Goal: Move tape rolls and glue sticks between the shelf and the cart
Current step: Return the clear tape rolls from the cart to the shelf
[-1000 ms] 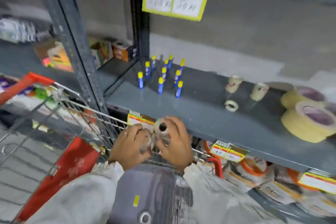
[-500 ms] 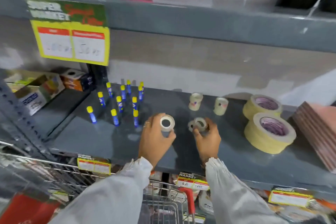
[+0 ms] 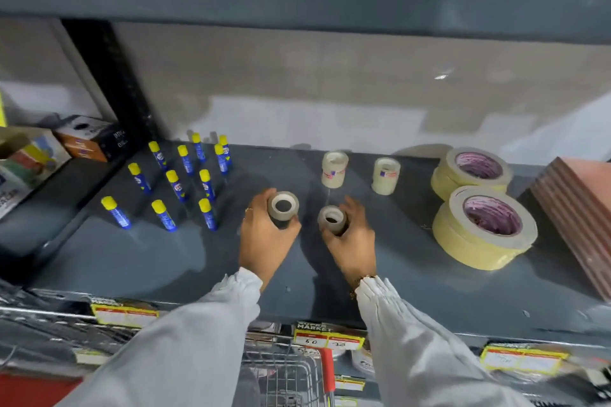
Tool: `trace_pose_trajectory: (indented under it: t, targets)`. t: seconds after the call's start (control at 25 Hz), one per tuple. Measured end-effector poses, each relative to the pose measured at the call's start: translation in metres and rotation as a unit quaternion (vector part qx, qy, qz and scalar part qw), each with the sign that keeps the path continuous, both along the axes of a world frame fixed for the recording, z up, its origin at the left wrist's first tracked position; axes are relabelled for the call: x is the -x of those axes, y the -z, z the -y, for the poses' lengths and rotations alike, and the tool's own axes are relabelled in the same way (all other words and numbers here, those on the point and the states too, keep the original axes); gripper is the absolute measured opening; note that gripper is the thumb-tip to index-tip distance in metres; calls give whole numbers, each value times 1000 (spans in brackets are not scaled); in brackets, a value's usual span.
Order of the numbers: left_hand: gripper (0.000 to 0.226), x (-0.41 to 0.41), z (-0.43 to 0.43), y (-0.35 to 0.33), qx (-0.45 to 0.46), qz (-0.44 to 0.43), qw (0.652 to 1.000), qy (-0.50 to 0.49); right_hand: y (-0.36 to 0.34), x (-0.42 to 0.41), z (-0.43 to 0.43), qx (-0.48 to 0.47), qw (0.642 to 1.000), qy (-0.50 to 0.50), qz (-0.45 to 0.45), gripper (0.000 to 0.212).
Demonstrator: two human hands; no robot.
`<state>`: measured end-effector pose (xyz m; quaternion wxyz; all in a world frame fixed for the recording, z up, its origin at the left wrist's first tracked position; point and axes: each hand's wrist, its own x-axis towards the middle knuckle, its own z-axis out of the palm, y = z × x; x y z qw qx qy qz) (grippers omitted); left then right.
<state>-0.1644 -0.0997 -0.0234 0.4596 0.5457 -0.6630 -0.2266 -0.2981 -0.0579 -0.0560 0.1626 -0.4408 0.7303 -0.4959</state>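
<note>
My left hand [image 3: 264, 241] grips a small stack of clear tape rolls [image 3: 283, 208] over the middle of the grey shelf [image 3: 165, 261]. Just to its right, my right hand [image 3: 352, 241] holds another small tape stack [image 3: 332, 219] low on the shelf surface. Two more small tape stacks [image 3: 334, 168] [image 3: 385, 175] stand upright behind the hands. Several blue glue sticks with yellow caps [image 3: 180, 185] stand to the left. Two big cream masking tape stacks [image 3: 484, 225] [image 3: 471, 172] lie at the right. The wire cart [image 3: 287, 373] shows below the shelf edge.
A stack of reddish flat boards [image 3: 578, 208] sits at the far right of the shelf. Cardboard product boxes [image 3: 86, 139] fill the bay to the left, beyond a dark upright post [image 3: 109, 82]. Yellow price labels [image 3: 327, 339] line the shelf's front edge.
Both hands rose from the cart to the shelf carrying the small tape rolls. Since half a second ago they have settled lower near the shelf surface, and the view has moved closer.
</note>
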Motion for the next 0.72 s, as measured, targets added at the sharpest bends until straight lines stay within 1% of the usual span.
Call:
trace_pose_trajectory:
  t: [0.08,0.24,0.44,0.56,0.64,0.72]
  targets:
    - [51,7,3,4,-2,-10,1000,3,1,0,0,2,1000,-4,-12,63]
    - [52,17,9,8,-52,-55,997,21,0,-1,0,2,1000,-19,-16,73]
    - [57,25,12,8,-83,-76,992,62,1,-1,2,-14,999,-33,-35,77]
    - [62,28,14,7,-116,-70,985,108,0,-1,0,-15,999,-41,-4,85]
    - [67,31,16,6,-145,-51,978,138,0,0,-2,-2,998,-49,25,95]
    - [70,36,16,6,-167,-30,972,163,2,0,-2,9,998,-61,32,103]
